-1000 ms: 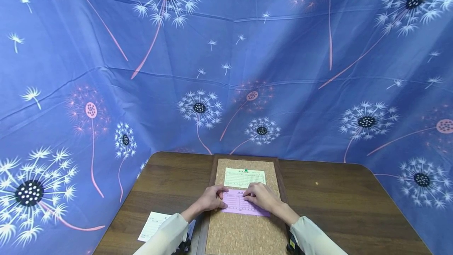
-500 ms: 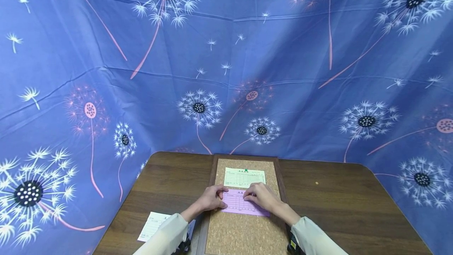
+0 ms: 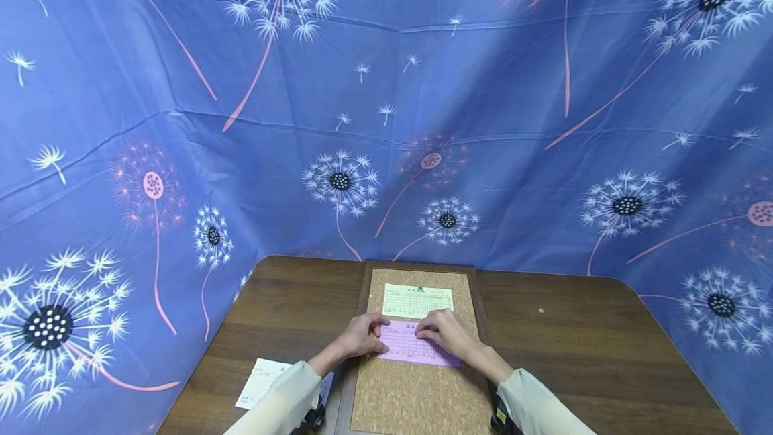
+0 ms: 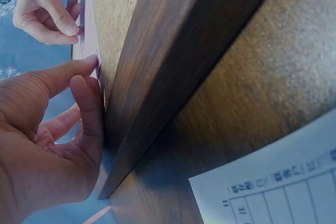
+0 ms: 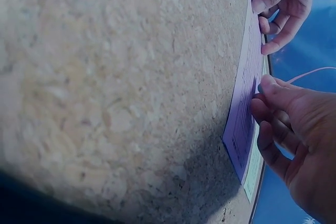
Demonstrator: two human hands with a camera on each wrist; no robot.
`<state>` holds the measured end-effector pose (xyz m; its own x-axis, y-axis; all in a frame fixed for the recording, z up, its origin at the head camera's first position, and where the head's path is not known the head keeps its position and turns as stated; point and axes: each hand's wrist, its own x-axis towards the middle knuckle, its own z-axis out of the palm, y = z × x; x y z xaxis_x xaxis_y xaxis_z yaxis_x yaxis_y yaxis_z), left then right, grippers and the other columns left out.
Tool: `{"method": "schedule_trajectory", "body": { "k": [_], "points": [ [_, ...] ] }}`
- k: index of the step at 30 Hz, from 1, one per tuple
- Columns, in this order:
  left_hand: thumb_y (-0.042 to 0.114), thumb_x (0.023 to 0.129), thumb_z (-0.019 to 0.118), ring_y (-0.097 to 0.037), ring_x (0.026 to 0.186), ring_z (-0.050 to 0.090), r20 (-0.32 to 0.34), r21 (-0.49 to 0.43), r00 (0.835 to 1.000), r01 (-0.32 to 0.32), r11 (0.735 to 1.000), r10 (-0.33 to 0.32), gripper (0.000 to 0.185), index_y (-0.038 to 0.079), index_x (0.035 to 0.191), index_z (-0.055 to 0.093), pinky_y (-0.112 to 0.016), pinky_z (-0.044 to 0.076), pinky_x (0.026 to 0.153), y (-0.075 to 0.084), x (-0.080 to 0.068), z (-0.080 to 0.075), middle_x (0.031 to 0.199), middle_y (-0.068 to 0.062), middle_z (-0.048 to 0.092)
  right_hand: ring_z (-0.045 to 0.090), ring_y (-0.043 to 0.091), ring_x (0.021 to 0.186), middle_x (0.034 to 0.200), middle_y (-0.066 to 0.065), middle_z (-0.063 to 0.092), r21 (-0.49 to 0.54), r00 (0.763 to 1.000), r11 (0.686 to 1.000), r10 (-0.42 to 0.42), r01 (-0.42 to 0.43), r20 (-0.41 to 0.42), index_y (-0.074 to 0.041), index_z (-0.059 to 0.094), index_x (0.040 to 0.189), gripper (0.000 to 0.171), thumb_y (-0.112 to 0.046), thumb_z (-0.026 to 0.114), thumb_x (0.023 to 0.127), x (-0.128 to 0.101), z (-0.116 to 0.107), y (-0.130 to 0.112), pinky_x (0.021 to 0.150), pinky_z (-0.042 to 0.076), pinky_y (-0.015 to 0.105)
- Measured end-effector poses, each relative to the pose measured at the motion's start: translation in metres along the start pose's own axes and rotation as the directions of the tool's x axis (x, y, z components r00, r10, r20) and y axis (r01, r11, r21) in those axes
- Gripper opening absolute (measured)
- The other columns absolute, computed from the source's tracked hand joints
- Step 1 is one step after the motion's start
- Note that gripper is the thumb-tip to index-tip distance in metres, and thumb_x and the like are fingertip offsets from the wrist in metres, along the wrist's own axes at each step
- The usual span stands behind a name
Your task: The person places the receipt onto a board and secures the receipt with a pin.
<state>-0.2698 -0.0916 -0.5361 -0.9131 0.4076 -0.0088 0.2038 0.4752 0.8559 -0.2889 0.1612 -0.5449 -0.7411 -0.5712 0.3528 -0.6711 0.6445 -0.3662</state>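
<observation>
A purple printed slip [image 3: 417, 343] lies on the cork board [image 3: 417, 398], just below a pale green slip [image 3: 418, 300] that has a green pushpin [image 3: 420, 288] at its top edge. My left hand [image 3: 362, 336] rests at the purple slip's left edge, thumb near the lower corner and index finger near the upper one. Over the slip's upper middle, my right hand [image 3: 448, 335] pinches a small pin [image 5: 260, 88] between thumb and index finger. The fingertips hide most of that pin. Both slips appear flat on the cork in the right wrist view.
A raised dark wooden frame [image 4: 157, 40] borders the cork. White slips [image 3: 261, 381] lie on the brown table [image 3: 580, 341] left of the board, partly under the left sleeve. A small yellowish spot [image 3: 541, 311] shows at the right. Blue patterned cloth [image 3: 386, 119] hangs behind.
</observation>
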Motion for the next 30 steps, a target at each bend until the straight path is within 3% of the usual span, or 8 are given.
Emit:
{"method": "schedule_trajectory", "body": {
  "k": [5, 13, 17, 22, 30],
  "points": [
    [-0.011, 0.072, 0.081, -0.007, 0.051, 0.047, -0.005, -0.001, 1.0, -0.006, 1.0, 0.006, 0.049, -0.011, 0.117, 0.063, -0.016, 0.041, 0.042, -0.0011, 0.0002, -0.0001, 0.082, -0.017, 0.056, 0.071, 0.007, 0.078, 0.084, -0.004, 0.077, -0.006, 1.0, 1.0, 0.01, -0.01, 0.003, -0.014, 0.081, 0.087, 0.007, -0.019, 0.076, 0.089, 0.0007, -0.0002, -0.0003, 0.068, 0.057, 0.023],
    [-0.011, 0.071, 0.081, -0.007, 0.051, 0.047, -0.009, -0.004, 1.0, -0.013, 1.0, 0.013, 0.048, -0.01, 0.116, 0.064, -0.015, 0.041, 0.042, -0.0044, 0.001, -0.0004, 0.081, -0.014, 0.056, 0.061, -0.002, 0.071, 0.083, -0.003, 0.076, 0.0, 0.999, 1.0, 0.029, -0.029, 0.014, -0.012, 0.08, 0.087, 0.008, -0.018, 0.076, 0.09, 0.0016, 0.0023, 0.0011, 0.063, 0.051, 0.017],
    [-0.011, 0.071, 0.081, -0.007, 0.051, 0.047, -0.007, -0.005, 1.0, -0.014, 1.0, 0.014, 0.049, -0.01, 0.117, 0.064, -0.015, 0.041, 0.042, -0.0032, 0.0, -0.0007, 0.082, -0.015, 0.056, 0.064, 0.0, 0.073, 0.084, -0.003, 0.076, -0.002, 0.999, 1.0, 0.029, -0.029, 0.012, -0.011, 0.079, 0.086, 0.008, -0.017, 0.076, 0.091, 0.0011, 0.0023, 0.0002, 0.064, 0.053, 0.018],
    [-0.011, 0.072, 0.081, -0.006, 0.051, 0.047, -0.008, -0.004, 1.0, -0.011, 1.0, 0.011, 0.049, -0.01, 0.117, 0.064, -0.015, 0.041, 0.042, -0.0026, 0.0002, -0.0007, 0.082, -0.016, 0.057, 0.066, 0.002, 0.076, 0.084, -0.006, 0.076, -0.001, 0.999, 0.999, 0.051, -0.051, 0.005, -0.015, 0.079, 0.087, 0.006, -0.017, 0.075, 0.091, 0.0001, 0.0022, -0.0003, 0.067, 0.055, 0.021],
    [-0.009, 0.073, 0.081, -0.005, 0.052, 0.047, -0.007, -0.004, 1.0, 0.001, 1.0, -0.001, 0.048, -0.008, 0.118, 0.065, -0.015, 0.042, 0.043, -0.0037, 0.0016, -0.0006, 0.082, -0.014, 0.057, 0.059, -0.003, 0.073, 0.083, -0.009, 0.072, -0.001, 0.996, 0.997, 0.082, -0.082, 0.035, -0.018, 0.078, 0.087, 0.005, -0.018, 0.075, 0.091, 0.0008, 0.0046, 0.0002, 0.064, 0.051, 0.018]
  ]
}}
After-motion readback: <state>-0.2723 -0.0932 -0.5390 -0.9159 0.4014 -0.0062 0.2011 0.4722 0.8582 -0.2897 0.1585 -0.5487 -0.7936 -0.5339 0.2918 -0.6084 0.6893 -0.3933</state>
